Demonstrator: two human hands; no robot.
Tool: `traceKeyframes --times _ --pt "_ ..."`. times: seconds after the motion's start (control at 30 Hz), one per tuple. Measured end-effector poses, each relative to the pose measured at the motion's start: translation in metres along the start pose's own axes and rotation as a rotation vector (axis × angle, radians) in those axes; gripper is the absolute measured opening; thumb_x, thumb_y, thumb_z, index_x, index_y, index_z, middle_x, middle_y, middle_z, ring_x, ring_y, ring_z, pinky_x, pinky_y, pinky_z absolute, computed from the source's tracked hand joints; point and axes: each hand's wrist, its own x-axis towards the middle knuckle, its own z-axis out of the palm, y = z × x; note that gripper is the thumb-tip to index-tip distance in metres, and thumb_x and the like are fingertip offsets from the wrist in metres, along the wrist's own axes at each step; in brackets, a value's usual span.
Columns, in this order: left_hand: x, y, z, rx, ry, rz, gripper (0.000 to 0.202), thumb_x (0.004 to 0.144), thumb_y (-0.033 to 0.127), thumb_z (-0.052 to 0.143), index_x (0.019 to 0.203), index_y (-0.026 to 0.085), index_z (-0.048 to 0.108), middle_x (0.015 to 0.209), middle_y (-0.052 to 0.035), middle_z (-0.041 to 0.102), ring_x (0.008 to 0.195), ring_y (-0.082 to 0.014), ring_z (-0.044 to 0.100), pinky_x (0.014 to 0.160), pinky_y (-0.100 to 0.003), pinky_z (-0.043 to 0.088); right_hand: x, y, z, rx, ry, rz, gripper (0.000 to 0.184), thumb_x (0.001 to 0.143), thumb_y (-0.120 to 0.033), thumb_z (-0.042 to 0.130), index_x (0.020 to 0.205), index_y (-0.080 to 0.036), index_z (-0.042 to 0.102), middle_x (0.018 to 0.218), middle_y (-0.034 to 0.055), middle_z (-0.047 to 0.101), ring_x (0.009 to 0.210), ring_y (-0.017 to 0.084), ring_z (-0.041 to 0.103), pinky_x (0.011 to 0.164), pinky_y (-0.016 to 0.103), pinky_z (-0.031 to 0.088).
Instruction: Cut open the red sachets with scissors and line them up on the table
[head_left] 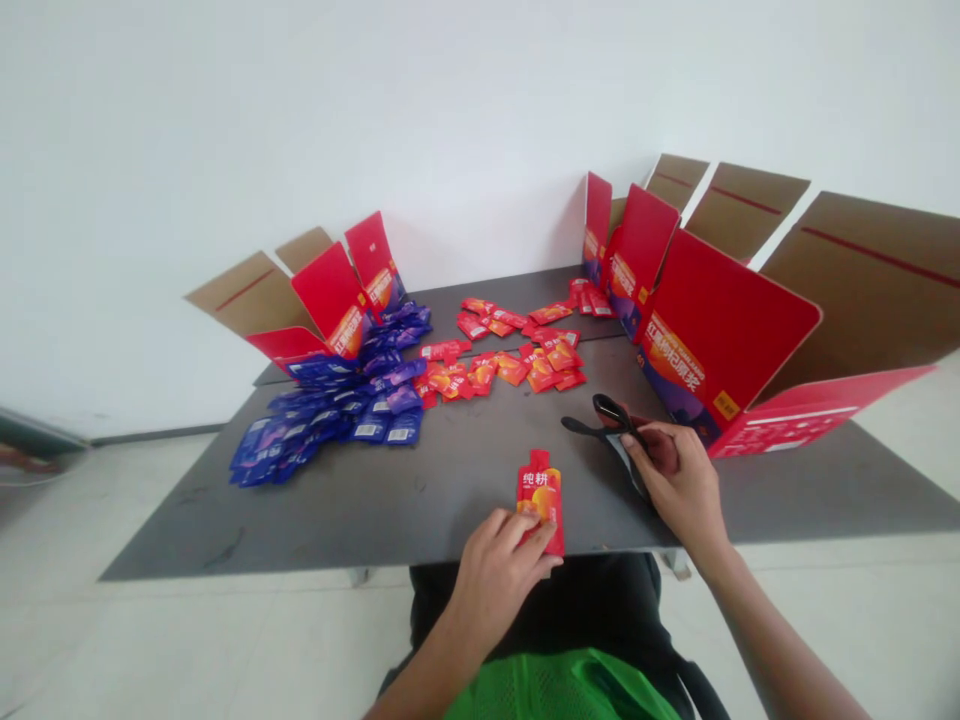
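Observation:
My left hand (491, 575) rests at the table's near edge, its fingers gripping the lower part of a red-and-orange sachet (540, 497) with Chinese lettering. My right hand (679, 480) is a little farther right and holds black-handled scissors (609, 422), whose blades are hidden behind my fingers and a dark grey piece. That piece may be part of the scissors, but I cannot tell. The sachet and the scissors do not touch.
A dark grey table (420, 500) carries a spread of red-orange sachets (510, 368) and a heap of blue-purple sachets (330, 425). Open red cardboard boxes (727, 330) stand at the right, with another (330, 300) at the back left. A white wall rises behind.

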Motion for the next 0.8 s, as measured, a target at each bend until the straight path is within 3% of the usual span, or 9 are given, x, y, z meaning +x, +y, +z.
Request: traceKeyframes --times 0.1,0.2,0.3,0.37,0.5,0.63,0.8 --pt "-0.001 -0.002 -0.002 -0.035 0.051 0.014 0.029 0.102 0.037 0.067 0.126 0.021 0.071 0.111 -0.0075 0.075 0.092 -0.0219 0.069 0.077 -0.034 0.063 0.001 0.005 0.001 0.04 0.012 0.056 0.033 0.09 -0.056 0.071 0.103 -0.026 0.066 0.102 0.0067 0.069 0.093 0.027 0.067 0.084 0.044 0.053" --pt "-0.001 -0.005 -0.005 -0.115 0.19 -0.032 0.025 0.107 0.027 0.059 0.13 0.019 0.068 0.111 -0.0074 0.077 0.094 -0.02 0.073 0.085 -0.032 0.063 -0.001 0.008 0.002 0.057 0.019 0.082 0.035 0.089 -0.056 0.072 0.103 -0.025 0.067 0.102 0.0066 0.069 0.094 0.027 0.067 0.085 0.043 0.053" --pt "-0.001 -0.013 -0.004 -0.184 0.372 -0.196 0.024 0.107 0.023 0.056 0.128 0.019 0.068 0.107 -0.0068 0.079 0.086 -0.0166 0.076 0.082 -0.026 0.062 -0.001 0.009 0.001 0.078 0.023 0.096 0.036 0.088 -0.056 0.073 0.104 -0.025 0.067 0.103 0.0064 0.07 0.095 0.027 0.068 0.085 0.043 0.052" --pt "0.0 -0.018 -0.002 -0.258 0.415 -0.358 0.027 0.107 0.028 0.057 0.131 0.019 0.066 0.098 -0.0042 0.08 0.077 -0.0148 0.076 0.073 -0.022 0.062 -0.001 0.007 0.0 0.076 0.021 0.1 0.036 0.088 -0.057 0.073 0.103 -0.025 0.067 0.102 0.0064 0.07 0.095 0.027 0.068 0.085 0.044 0.052" --pt "0.001 -0.027 0.003 -0.375 0.309 -0.562 0.038 0.106 0.031 0.055 0.142 0.019 0.059 0.079 0.0018 0.076 0.062 -0.0127 0.072 0.058 -0.019 0.057 0.0 0.005 -0.001 0.056 0.015 0.106 0.036 0.088 -0.058 0.072 0.102 -0.025 0.068 0.101 0.0067 0.07 0.094 0.027 0.067 0.086 0.044 0.051" --pt "0.001 -0.029 0.004 -0.187 0.152 -0.505 0.026 0.104 0.032 0.058 0.122 0.021 0.073 0.084 -0.0032 0.077 0.072 -0.0188 0.073 0.068 -0.026 0.059 0.0 0.004 0.0 0.036 -0.006 0.102 0.037 0.088 -0.059 0.072 0.103 -0.025 0.068 0.102 0.0066 0.07 0.095 0.027 0.067 0.087 0.044 0.051" --pt "-0.007 -0.024 -0.003 -0.143 -0.061 -0.395 0.027 0.105 0.037 0.061 0.125 0.023 0.071 0.091 -0.0039 0.071 0.079 -0.0201 0.069 0.074 -0.03 0.059 -0.002 0.009 0.001 0.004 -0.065 0.071 0.037 0.089 -0.058 0.071 0.104 -0.024 0.068 0.101 0.0065 0.069 0.094 0.026 0.066 0.087 0.042 0.051"
